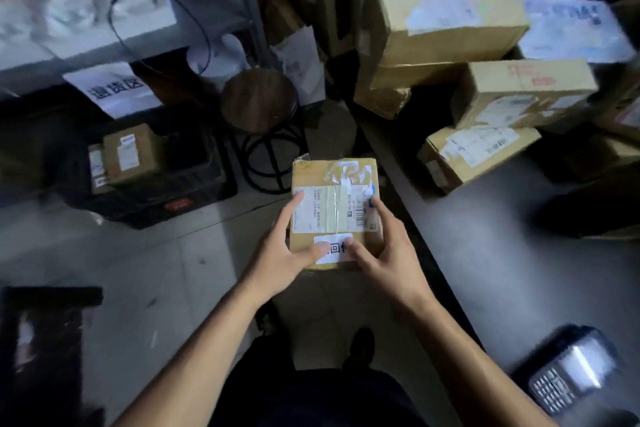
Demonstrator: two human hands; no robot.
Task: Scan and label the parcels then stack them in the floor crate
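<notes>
Both forearms reach forward from the bottom of the view, and between the hands is a small cardboard parcel [335, 211], held above the floor. My reading is that the left hand [284, 253] and right hand [388, 253] clasp it from either side, thumbs lying on a white sticker [333, 248] near its closest edge, index fingers stretched along the shipping label [332, 208]. Since the sticker is already on, labelling of this parcel looks done; whether it has been scanned cannot be told.

Left of the left hand and farther off sits the dark floor crate [152, 180], with a couple of boxes [124, 156] already inside. Right of the right hand, a counter [485, 253] carries a pile of parcels [485, 80], which look still to be handled. A handheld scanner [568, 371] lies on the counter, close by the right forearm.
</notes>
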